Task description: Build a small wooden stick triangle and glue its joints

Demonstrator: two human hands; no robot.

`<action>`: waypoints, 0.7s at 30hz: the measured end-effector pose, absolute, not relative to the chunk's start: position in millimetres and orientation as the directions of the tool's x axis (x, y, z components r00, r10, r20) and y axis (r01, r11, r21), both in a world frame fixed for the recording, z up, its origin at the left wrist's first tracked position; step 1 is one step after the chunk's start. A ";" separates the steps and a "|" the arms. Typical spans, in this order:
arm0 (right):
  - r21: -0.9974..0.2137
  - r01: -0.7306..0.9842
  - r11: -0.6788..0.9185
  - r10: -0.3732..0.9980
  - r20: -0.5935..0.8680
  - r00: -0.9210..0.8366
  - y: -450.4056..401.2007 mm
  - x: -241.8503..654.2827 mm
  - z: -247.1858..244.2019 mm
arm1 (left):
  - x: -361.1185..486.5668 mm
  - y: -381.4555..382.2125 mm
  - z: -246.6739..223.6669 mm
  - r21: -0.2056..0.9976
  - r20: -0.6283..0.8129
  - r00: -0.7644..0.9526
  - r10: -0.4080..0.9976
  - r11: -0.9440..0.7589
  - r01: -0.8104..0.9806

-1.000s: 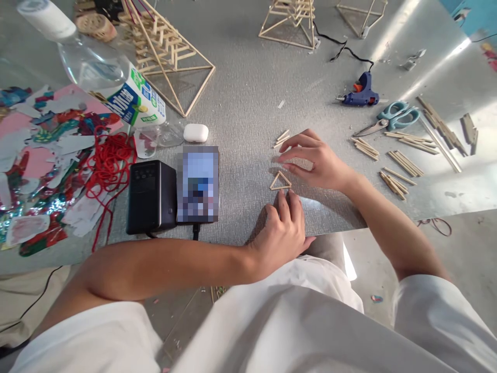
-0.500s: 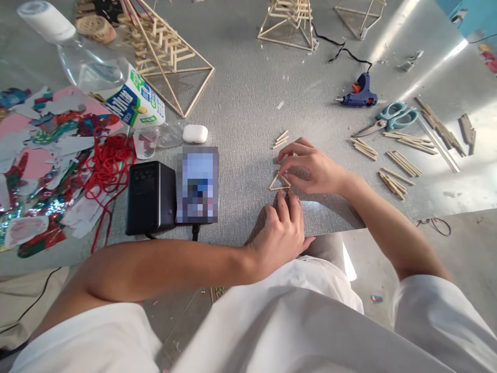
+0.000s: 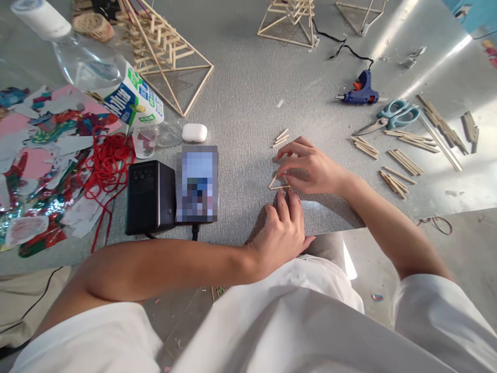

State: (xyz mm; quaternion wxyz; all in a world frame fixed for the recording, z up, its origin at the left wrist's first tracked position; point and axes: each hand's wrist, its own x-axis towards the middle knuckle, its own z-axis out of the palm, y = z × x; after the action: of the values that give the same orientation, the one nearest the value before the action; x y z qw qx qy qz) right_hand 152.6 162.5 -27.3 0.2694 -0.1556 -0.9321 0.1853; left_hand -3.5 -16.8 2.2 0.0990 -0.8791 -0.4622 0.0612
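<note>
A small triangle of short wooden sticks (image 3: pixel 279 187) lies flat on the grey table near its front edge. My right hand (image 3: pixel 305 167) arches over the triangle's right side, thumb and index fingertips at the sticks, the fingers apart from one another; part of the triangle is hidden beneath them. Just below, my left hand (image 3: pixel 282 228) rests at the table edge with its fingers spread and fingertips touching or nearly touching the bottom stick. Beyond the right hand lie several short loose sticks (image 3: pixel 281 138).
To the right are stick bundles (image 3: pixel 406 162), scissors (image 3: pixel 396 115) and a blue glue gun (image 3: pixel 362 93). Left of the hands are a phone (image 3: pixel 196 184), a black power bank (image 3: pixel 150 197), white case (image 3: pixel 194 132), bottle (image 3: pixel 112 83) and red yarn (image 3: pixel 106 166). Stick pyramids (image 3: pixel 166 57) stand behind.
Both hands hold almost the same positions. The view has shifted very slightly.
</note>
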 end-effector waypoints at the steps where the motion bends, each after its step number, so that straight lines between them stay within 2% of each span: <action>1: -0.432 0.192 0.881 0.392 0.440 -0.808 162.5 152.8 -27.2 | -3.5 -16.7 2.3 -0.239 -0.015 0.566 0.824 -0.553 0.798; 8: -0.427 0.202 0.881 0.397 0.436 -0.808 162.9 152.8 -26.5 | -3.5 -17.0 1.3 -0.298 0.016 0.577 0.816 -0.547 0.782; 21: -0.390 0.173 0.904 0.354 0.460 -0.814 160.9 146.1 -27.6 | -3.3 -16.7 1.8 -0.276 0.005 0.570 0.822 -0.547 0.791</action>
State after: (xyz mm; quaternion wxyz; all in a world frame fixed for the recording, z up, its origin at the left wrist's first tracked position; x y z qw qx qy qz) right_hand 146.1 160.9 -27.6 0.2707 -0.1406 -0.9375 0.1675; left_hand -3.3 -16.7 1.8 0.1245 -0.8771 -0.4596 0.0626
